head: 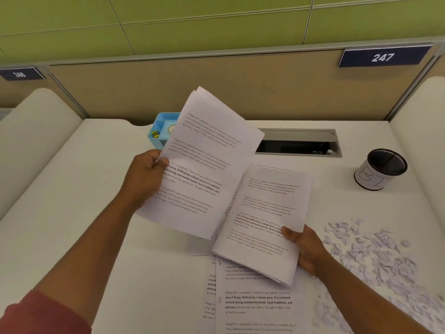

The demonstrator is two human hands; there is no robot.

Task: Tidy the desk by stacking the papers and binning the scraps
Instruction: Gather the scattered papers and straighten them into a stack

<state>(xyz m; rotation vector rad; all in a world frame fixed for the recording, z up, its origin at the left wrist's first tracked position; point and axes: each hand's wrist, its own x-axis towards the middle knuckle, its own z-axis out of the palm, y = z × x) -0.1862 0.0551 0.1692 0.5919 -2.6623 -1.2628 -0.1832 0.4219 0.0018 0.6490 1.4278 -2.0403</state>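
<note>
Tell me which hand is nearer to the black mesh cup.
Right. The right hand holds papers below and left of the black mesh cup; the left hand grips other sheets far across the desk.
</note>
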